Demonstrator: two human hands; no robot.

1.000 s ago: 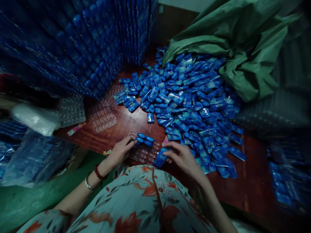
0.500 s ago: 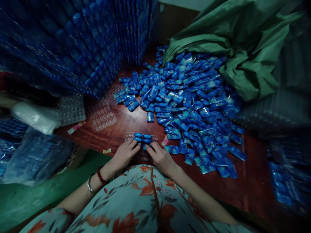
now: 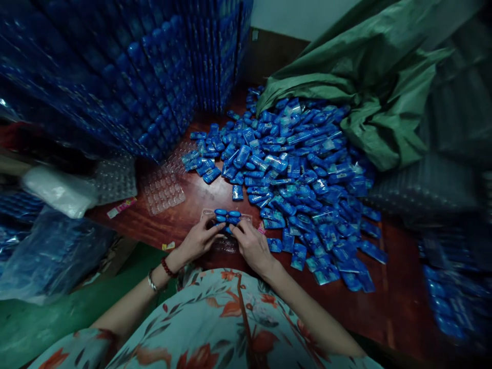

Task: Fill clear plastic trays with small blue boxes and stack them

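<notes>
We've got both hands at the table's [image 3: 200,197] near edge, left hand [image 3: 197,241] and right hand [image 3: 251,246] pinching a blue piece into the tray [image 3: 225,245], probably steadying it so it seats; pile [image 3: 307,174] sits close behind.

You work on a table [image 3: 200,197] of dark reddish wood, polished smooth, with a soft sheen and visible grain. The small blue packets [image 3: 303,169] heaped on it look like glossy plastic wrap that catches the light. Under your fingers [image 3: 221,228] lies a clear plastic tray [image 3: 226,243], thin, moulded and shiny; an empty tray [image 3: 163,187] of the same clear plastic sits farther left. The green sack [image 3: 369,82] is crumpled, matt, woven-looking sheeting. Your blouse [image 3: 230,323] is soft printed cloth. On your left wrist you wear a shiny metal bangle [image 3: 152,282] and a bracelet [image 3: 167,268] of glossy red beads.
</notes>
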